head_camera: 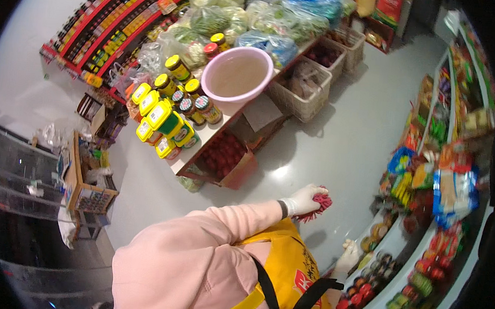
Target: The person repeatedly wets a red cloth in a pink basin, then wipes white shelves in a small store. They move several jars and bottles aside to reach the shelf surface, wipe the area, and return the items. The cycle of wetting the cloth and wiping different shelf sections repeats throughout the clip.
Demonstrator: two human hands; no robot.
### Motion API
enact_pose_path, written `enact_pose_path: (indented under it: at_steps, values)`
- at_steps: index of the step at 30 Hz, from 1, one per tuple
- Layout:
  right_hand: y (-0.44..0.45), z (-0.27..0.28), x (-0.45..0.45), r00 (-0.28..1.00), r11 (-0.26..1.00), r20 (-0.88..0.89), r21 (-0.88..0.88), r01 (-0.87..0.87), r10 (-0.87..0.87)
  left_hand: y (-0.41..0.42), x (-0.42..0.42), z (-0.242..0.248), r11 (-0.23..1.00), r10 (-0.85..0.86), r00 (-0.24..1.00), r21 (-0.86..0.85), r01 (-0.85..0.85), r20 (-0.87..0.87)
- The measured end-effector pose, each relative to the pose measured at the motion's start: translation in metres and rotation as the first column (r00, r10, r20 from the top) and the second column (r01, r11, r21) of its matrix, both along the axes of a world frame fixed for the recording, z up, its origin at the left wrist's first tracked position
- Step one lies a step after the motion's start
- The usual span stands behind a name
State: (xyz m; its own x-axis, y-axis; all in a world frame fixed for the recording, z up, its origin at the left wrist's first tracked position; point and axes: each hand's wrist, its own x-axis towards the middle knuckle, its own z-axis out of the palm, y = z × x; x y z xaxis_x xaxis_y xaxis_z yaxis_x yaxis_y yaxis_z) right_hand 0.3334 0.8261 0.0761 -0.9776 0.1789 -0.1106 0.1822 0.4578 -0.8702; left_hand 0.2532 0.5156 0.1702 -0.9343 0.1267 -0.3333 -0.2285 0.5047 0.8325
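Note:
My left hand [305,201], in a white glove, is closed around a bunched dark pink chenille cleaning cloth [323,201] whose tufts hang below the fingers. It is held in front of my yellow apron [288,259], over the grey floor. My right hand [347,255], also gloved, is lower right, beside the shelf edge. Its fingers look curled; whether they touch or hold anything is unclear. Jars and cans [372,268] stand on the low shelf nearest to it. A lilac plastic basin [268,77] of cloudy water sits on the table at my left.
Yellow-lidded tubs [158,114] and sauce jars [207,109] crowd the table [201,149] beside bagged vegetables [209,20]. Below are a cardboard box [242,169] and plastic crates [306,100]. Packaged goods [455,195] fill shelves at right; a red bottle rack [81,57] stands behind the table.

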Motion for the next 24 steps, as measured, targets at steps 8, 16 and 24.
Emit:
enact_pose_path:
  at_steps: [8, 16, 24]
  values:
    - [-0.11, 0.009, -0.152, 0.985, 0.982, -0.056, -0.088, -0.166, 0.161, -0.117, -0.039, 0.013, 0.924, 0.378, 0.925, -0.054, -0.379, -0.022]
    - [-0.184, 0.005, -0.275, 0.832, 0.824, 0.009, -0.147, -0.547, 0.554, -0.164, -0.049, 0.002, 0.722, 0.69, 0.722, 0.021, -0.692, 0.045]
    - [-0.313, 0.035, -0.436, 0.467, 0.472, -0.075, 0.064, -0.88, 0.881, -0.171, -0.06, -0.019, 0.387, 0.921, 0.39, 0.104, -0.916, 0.01]
